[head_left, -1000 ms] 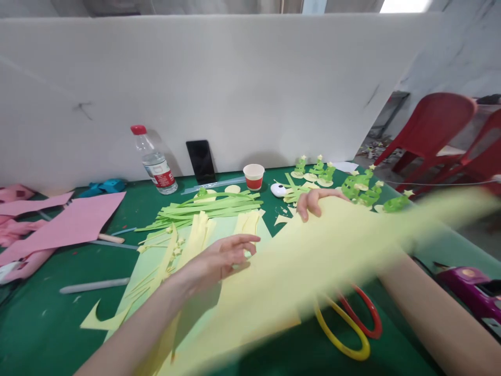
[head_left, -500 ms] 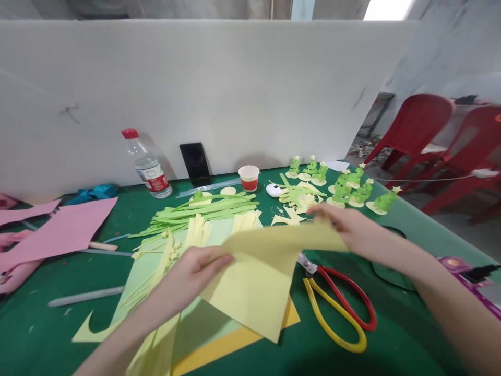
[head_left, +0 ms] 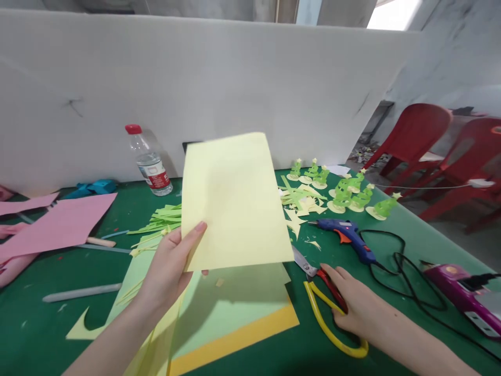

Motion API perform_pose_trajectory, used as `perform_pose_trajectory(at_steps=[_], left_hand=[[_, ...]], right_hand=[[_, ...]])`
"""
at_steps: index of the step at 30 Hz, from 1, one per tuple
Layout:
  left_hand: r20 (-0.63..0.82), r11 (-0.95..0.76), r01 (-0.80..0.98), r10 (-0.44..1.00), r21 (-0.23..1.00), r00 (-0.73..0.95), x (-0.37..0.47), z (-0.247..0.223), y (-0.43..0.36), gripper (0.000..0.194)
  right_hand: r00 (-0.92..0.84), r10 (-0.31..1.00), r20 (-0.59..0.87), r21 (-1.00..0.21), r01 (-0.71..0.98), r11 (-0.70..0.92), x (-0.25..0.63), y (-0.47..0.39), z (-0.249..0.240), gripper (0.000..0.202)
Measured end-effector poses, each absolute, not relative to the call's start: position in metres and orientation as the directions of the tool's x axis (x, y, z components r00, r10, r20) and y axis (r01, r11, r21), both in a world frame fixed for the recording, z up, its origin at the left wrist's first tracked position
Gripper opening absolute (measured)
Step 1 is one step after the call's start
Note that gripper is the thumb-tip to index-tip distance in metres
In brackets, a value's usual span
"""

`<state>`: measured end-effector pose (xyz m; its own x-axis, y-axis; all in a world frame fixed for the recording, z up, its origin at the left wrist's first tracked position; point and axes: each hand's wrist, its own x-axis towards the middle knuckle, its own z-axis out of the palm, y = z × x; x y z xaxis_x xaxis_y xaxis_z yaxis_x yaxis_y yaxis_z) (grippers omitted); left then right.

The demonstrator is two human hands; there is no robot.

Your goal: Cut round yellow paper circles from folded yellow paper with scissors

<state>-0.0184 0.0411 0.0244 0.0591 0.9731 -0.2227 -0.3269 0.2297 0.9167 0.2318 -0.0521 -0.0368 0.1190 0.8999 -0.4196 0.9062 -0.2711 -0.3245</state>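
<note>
Pinched by its lower left edge, a pale yellow paper sheet (head_left: 235,203) stands upright between the thumb and fingers of my left hand (head_left: 172,261). My right hand (head_left: 352,297) is closed around the red handle of the scissors (head_left: 311,271), which lie on the table with blades pointing up and left. Under the sheet is a stack of light green paper (head_left: 235,313) with a yellow-orange sheet (head_left: 274,324) at its lower edge. Green paper strips (head_left: 160,219) lie partly hidden behind the held sheet.
Small green spiral paper trees (head_left: 340,198) stand at the back right near paper scraps (head_left: 299,201). A blue glue gun (head_left: 348,237) trails a cord beside a purple power strip (head_left: 462,292). At left are a water bottle (head_left: 152,167), pink paper (head_left: 58,224) and a grey stick (head_left: 82,293).
The sheet has been raised upright in my left hand. My right hand has let go of it and moved down onto the scissors' red handle. The glue gun is now uncovered.
</note>
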Motion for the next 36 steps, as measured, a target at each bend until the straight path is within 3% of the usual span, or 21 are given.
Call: perform_pose_trajectory(at_steps=[4,6,8,9,10,11,14,15,18,22,25,27,30,36], left_hand=[[-0.259,0.255,-0.359,0.965,0.898,0.037,-0.022,0.026,0.038,0.031],[-0.257,0.241,-0.384,0.966,0.891,0.01,-0.024,0.029,0.037,0.03],[-0.233,0.195,-0.42,0.972,0.886,-0.04,-0.025,0.032,0.038,0.023],[-0.212,0.159,-0.442,0.974,0.883,-0.073,-0.025,0.033,0.038,0.017],[-0.189,0.119,-0.462,0.976,0.879,-0.108,-0.026,0.034,0.039,0.011],[-0.167,0.078,-0.48,0.975,0.874,-0.146,-0.026,0.035,0.04,0.004],[-0.111,-0.039,-0.517,0.96,0.855,-0.256,-0.027,0.036,0.043,0.01],[-0.098,-0.072,-0.523,0.952,0.849,-0.289,-0.027,0.036,0.044,0.011],[-0.06,-0.16,-0.531,0.926,0.832,-0.373,-0.029,0.037,0.047,0.014],[-0.032,-0.219,-0.533,0.906,0.818,-0.421,-0.033,0.038,0.05,0.015],[-0.038,-0.219,-0.537,0.904,0.815,-0.426,-0.036,0.037,0.052,0.016],[-0.049,-0.205,-0.542,0.908,0.815,-0.417,-0.037,0.037,0.052,0.014],[-0.061,-0.184,-0.55,0.916,0.815,-0.397,-0.037,0.037,0.051,0.011],[-0.081,-0.153,-0.559,0.925,0.815,-0.372,-0.033,0.034,0.052,0.012]], right_hand=[[0.129,0.867,-0.482,-0.406,0.844,-0.351,0.241,-0.051,-0.03,0.077],[0.096,0.866,-0.49,-0.478,0.802,-0.359,0.254,-0.051,-0.027,0.069],[0.014,0.868,-0.496,-0.626,0.686,-0.37,0.269,-0.05,-0.027,0.053],[-0.037,0.866,-0.498,-0.713,0.586,-0.385,0.275,-0.05,-0.028,0.044],[-0.182,0.847,-0.499,-0.85,0.292,-0.438,0.278,-0.049,-0.031,0.037],[-0.347,0.834,-0.43,-0.879,-0.049,-0.474,0.278,-0.048,-0.033,0.038],[-0.393,0.885,-0.249,-0.879,-0.292,-0.377,0.262,-0.047,-0.039,0.05],[-0.369,0.904,-0.217,-0.879,-0.328,-0.345,0.252,-0.046,-0.039,0.045],[-0.369,0.917,-0.152,-0.861,-0.406,-0.306,0.224,-0.041,-0.03,0.032],[-0.421,0.895,-0.144,-0.852,-0.408,-0.329,0.2,-0.027,-0.009,0.045],[-0.568,0.822,-0.044,-0.872,-0.38,-0.309,0.188,-0.022,0.003,0.047],[-0.673,0.739,0.002,-0.885,-0.345,-0.312,0.181,-0.024,0.01,0.036],[-0.706,0.705,-0.067,-0.906,-0.254,-0.34,0.173,-0.028,0.018,0.023],[-0.702,0.704,-0.113,-0.89,-0.244,-0.386,0.172,-0.026,0.024,0.031]])
